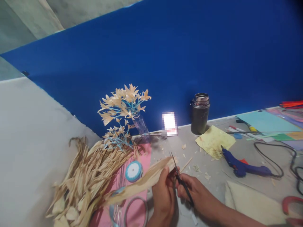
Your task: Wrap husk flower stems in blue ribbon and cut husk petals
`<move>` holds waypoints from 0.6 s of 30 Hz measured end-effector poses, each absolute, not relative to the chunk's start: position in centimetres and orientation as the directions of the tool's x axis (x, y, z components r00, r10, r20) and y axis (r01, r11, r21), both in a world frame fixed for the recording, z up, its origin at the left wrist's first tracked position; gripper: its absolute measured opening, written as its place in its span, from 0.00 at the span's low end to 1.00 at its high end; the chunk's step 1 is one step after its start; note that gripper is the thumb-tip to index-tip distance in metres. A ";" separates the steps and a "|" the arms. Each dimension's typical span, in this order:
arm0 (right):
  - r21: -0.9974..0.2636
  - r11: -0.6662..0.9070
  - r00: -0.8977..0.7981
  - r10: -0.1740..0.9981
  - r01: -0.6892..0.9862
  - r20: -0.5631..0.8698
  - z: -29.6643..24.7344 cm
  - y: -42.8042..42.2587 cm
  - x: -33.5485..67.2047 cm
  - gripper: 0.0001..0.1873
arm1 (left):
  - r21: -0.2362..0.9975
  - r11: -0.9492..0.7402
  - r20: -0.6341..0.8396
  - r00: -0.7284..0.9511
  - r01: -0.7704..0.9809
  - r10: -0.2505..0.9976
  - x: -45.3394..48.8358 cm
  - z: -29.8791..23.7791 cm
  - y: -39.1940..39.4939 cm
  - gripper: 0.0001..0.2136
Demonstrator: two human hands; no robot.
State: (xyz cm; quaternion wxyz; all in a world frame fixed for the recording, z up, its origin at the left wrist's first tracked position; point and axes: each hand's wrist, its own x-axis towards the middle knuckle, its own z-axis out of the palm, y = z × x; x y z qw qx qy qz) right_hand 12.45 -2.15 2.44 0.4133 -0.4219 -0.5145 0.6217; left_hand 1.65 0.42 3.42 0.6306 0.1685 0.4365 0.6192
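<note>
My left hand (163, 192) is closed on a long, pale dried corn husk strip (144, 178), which stretches away to the lower left. In my right hand (193, 189) is a pair of dark scissors (181, 183), blades pointing up and away. The blades cross the husk's far end, close to my left fingertips. A thin pale stick (186, 165) pokes out beside the scissors. Left of my hands, a roll of blue ribbon (133, 171) lies on a pink sheet (145, 154). Piled further left are many dried husks (94, 176).
Husk flowers (125, 101) stand in a clear vase (141, 127) by the blue partition (165, 63). An open dark flask (200, 115) stands at the back. Rightward lie a blue glue gun (246, 164) with its cord, yellow paper (214, 140), folded cloth (253, 205) and red handles (290, 205).
</note>
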 end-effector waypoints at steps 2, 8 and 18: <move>-0.986 -0.144 -0.296 0.948 -0.081 -0.115 2.5 -2.3 12.5 0.20 | 0.742 0.167 -0.343 -0.154 -0.649 0.927 1.8 3.7 0.5 0.18; -0.981 -0.178 -0.274 0.950 -0.075 -0.151 1.4 -2.4 12.7 0.18 | 0.742 0.161 -0.335 -0.153 -0.650 0.930 1.7 4.6 0.6 0.16; -0.965 -0.251 -0.246 0.943 -0.081 -0.225 0.2 -1.6 13.1 0.22 | 0.832 0.165 -0.304 -0.186 -0.529 0.934 0.4 3.3 1.0 0.12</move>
